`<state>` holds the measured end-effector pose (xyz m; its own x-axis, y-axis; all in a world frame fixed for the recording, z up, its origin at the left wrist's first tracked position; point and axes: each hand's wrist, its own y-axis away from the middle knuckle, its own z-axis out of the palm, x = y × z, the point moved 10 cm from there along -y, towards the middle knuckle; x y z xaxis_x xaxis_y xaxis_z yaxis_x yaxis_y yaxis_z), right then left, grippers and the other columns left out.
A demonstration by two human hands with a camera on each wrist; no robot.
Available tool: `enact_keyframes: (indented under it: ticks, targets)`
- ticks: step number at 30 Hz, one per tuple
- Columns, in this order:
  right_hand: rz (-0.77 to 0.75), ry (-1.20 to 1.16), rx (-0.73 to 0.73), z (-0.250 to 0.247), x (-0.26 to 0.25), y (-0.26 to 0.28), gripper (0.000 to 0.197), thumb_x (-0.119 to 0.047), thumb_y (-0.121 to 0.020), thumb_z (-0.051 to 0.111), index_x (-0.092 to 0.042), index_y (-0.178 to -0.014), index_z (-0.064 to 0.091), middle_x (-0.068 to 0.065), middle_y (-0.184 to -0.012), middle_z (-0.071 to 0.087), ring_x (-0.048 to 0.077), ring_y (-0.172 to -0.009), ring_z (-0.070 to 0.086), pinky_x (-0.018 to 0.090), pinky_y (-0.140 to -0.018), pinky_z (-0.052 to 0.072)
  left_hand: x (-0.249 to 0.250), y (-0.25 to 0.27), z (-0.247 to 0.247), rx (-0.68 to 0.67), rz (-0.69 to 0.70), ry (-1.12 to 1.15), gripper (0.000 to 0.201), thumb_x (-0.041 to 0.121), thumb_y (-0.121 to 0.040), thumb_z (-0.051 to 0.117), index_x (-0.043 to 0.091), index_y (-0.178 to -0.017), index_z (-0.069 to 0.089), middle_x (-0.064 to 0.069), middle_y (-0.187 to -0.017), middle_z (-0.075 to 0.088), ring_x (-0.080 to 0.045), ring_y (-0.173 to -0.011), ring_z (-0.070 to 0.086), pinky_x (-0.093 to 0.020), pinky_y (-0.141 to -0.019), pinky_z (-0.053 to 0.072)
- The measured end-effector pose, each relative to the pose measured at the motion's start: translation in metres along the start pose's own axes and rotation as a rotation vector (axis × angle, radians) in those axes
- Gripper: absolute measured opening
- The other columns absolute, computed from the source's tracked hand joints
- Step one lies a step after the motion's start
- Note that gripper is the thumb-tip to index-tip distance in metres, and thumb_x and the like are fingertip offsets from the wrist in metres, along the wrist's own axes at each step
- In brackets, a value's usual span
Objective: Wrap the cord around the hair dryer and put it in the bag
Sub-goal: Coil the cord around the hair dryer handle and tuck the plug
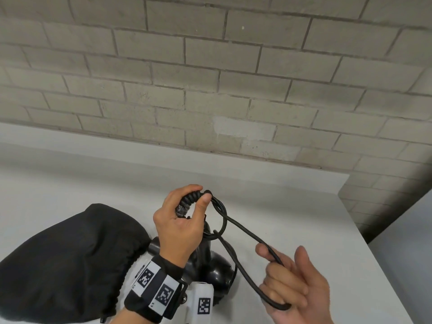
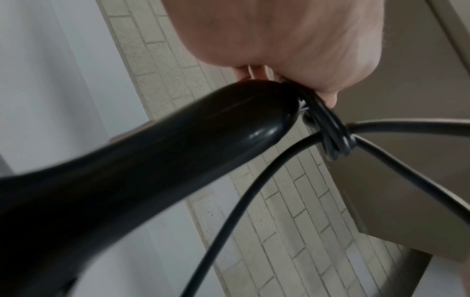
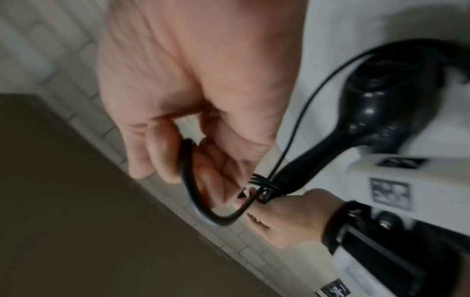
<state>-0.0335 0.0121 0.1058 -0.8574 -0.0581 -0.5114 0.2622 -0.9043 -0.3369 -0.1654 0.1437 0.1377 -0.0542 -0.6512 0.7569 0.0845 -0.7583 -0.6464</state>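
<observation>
The black hair dryer (image 1: 215,270) stands on its body on the white table (image 1: 292,206), handle up. My left hand (image 1: 196,197) grips the top of the handle, fingers and thumb curled over several wound turns of black cord (image 1: 245,232). In the left wrist view the handle (image 2: 165,156) ends at the wound turns (image 2: 333,138). A long loose loop of cord runs down to my right hand (image 1: 278,265), whose curled fingers hold it. The right wrist view shows that loop (image 3: 185,180) round the fingers (image 3: 162,152). The black drawstring bag (image 1: 70,265) lies left of the dryer.
A grey brick wall (image 1: 210,78) rises behind the table. The table's right edge (image 1: 364,242) drops to a dark gap just right of my right hand. Bare table top (image 1: 93,178) lies beyond the bag and the hands.
</observation>
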Motion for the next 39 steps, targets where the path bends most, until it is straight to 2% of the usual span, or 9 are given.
enact_keyframes:
  ticks: [4,8,14,19,25,29,32,35,39]
  targets:
    - [-0.067,0.122,0.049,-0.029,0.012,0.006,0.021,-0.013,-0.099,0.055,-0.002,-0.116,0.051,0.012,-0.104,0.062,0.027,-0.104,0.058,0.036,-0.090,0.044,-0.007,-0.006,-0.010,0.070,-0.045,0.028,0.023,0.036,-0.082,0.072,0.018,-0.096,0.070,0.010,-0.092,0.072,-0.005,-0.082,0.069,-0.013,-0.077,0.051]
    - [-0.131,0.407,0.274,-0.066,0.016,0.023,0.029,0.013,-0.088,0.061,-0.014,-0.099,0.057,0.031,-0.134,0.052,0.037,-0.133,0.047,0.039,-0.101,0.048,-0.006,-0.005,-0.009,0.068,-0.052,0.037,0.024,0.034,-0.082,0.072,0.014,-0.095,0.070,0.009,-0.091,0.072,-0.006,-0.081,0.070,-0.013,-0.076,0.051]
    - [-0.210,0.380,0.291,-0.061,0.012,0.028,0.023,0.001,-0.096,0.053,-0.015,-0.110,0.061,0.016,-0.094,0.072,0.031,-0.104,0.068,0.043,-0.103,0.046,-0.013,-0.009,-0.013,0.102,-0.081,0.009,0.023,0.029,-0.083,0.078,0.012,-0.096,0.070,0.010,-0.092,0.071,-0.006,-0.081,0.069,-0.014,-0.076,0.051]
    - [-0.266,0.140,0.396,-0.065,-0.015,0.045,0.042,0.010,-0.103,0.011,0.016,-0.144,0.016,0.022,-0.103,0.051,0.046,-0.116,0.051,0.057,-0.113,0.024,-0.012,-0.008,-0.012,0.106,-0.092,0.001,0.018,0.023,-0.083,0.077,0.011,-0.095,0.070,0.015,-0.088,0.071,-0.004,-0.079,0.068,-0.013,-0.075,0.051]
    - [-0.130,0.199,0.408,-0.066,-0.014,0.054,0.050,-0.030,-0.106,0.037,0.005,-0.143,0.037,-0.001,-0.060,0.038,0.009,-0.048,0.035,0.023,-0.052,0.033,-0.010,-0.010,-0.013,0.106,-0.094,-0.022,0.021,0.026,-0.082,0.073,0.010,-0.095,0.071,0.005,-0.087,0.071,-0.004,-0.079,0.068,-0.014,-0.075,0.051]
    - [0.003,0.825,0.921,-0.097,-0.034,0.091,0.068,-0.064,-0.051,0.085,-0.009,-0.089,0.075,0.007,-0.046,0.038,0.019,-0.040,0.036,0.026,-0.041,0.037,-0.017,-0.008,-0.012,0.101,-0.148,0.026,0.021,0.029,-0.086,0.077,0.013,-0.097,0.069,0.000,-0.080,0.073,-0.017,-0.075,0.074,-0.031,-0.072,0.059]
    - [-0.204,1.157,1.063,-0.092,-0.059,0.093,0.004,-0.027,-0.085,0.074,-0.030,-0.083,0.075,0.007,-0.066,0.065,0.016,-0.061,0.060,0.017,-0.066,0.051,-0.016,-0.007,-0.011,0.100,-0.178,0.057,0.020,0.025,-0.085,0.074,0.011,-0.097,0.068,0.000,-0.075,0.072,-0.018,-0.064,0.074,-0.030,-0.065,0.060]
    - [-0.374,1.412,1.193,-0.073,-0.070,0.088,0.038,-0.005,-0.084,0.073,-0.039,-0.098,0.062,0.001,-0.104,0.066,0.008,-0.091,0.062,0.008,-0.079,0.048,-0.012,-0.007,-0.009,0.096,-0.183,0.064,0.022,0.027,-0.082,0.072,0.011,-0.097,0.067,-0.001,-0.077,0.071,-0.018,-0.055,0.072,-0.027,-0.055,0.058]
    - [-0.589,1.598,0.932,-0.008,-0.050,0.037,0.016,-0.024,-0.080,0.070,-0.035,-0.088,0.062,-0.008,-0.081,0.064,0.012,-0.071,0.061,0.014,-0.069,0.047,-0.012,-0.005,-0.009,0.105,-0.196,0.066,0.023,0.026,-0.082,0.073,0.010,-0.097,0.068,-0.002,-0.076,0.071,-0.019,-0.052,0.070,-0.028,-0.051,0.057]
